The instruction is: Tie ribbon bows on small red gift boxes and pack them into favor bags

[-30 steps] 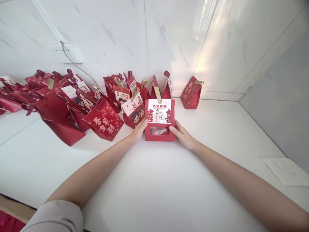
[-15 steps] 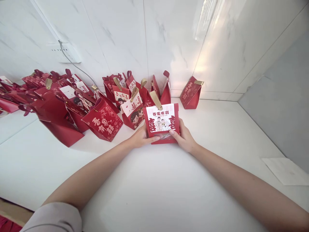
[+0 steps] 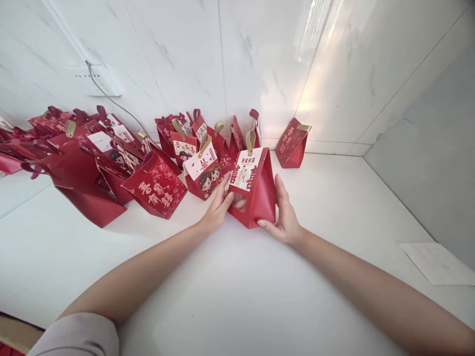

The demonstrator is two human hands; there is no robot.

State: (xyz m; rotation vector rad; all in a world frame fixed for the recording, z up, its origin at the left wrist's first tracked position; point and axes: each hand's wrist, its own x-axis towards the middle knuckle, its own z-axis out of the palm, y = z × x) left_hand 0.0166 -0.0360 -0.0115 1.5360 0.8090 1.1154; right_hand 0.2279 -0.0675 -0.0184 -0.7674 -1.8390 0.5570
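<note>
Gift box [image 3: 262, 190] with a wedding-couple label [image 3: 245, 173] sits at an angle between left hand [image 3: 215, 211] and right hand [image 3: 287, 220], both grasping its lower sides, on or just above the white table [image 3: 230, 287], near side of the row. Uneven squeezing could buckle the card around the front window [image 3: 241, 203]. Drifting left and far could topple the cartoon-couple box [image 3: 205, 169] just beside.

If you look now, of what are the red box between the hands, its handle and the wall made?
Red box: probably coated cardboard, satin; crisp folds, soft sheen. Handle: perhaps smooth leatherette or stiff ribbon; it stands in a loop. Wall: likely glossy tile or stone-look panels; straight joints, grey veins, reflections.
</note>
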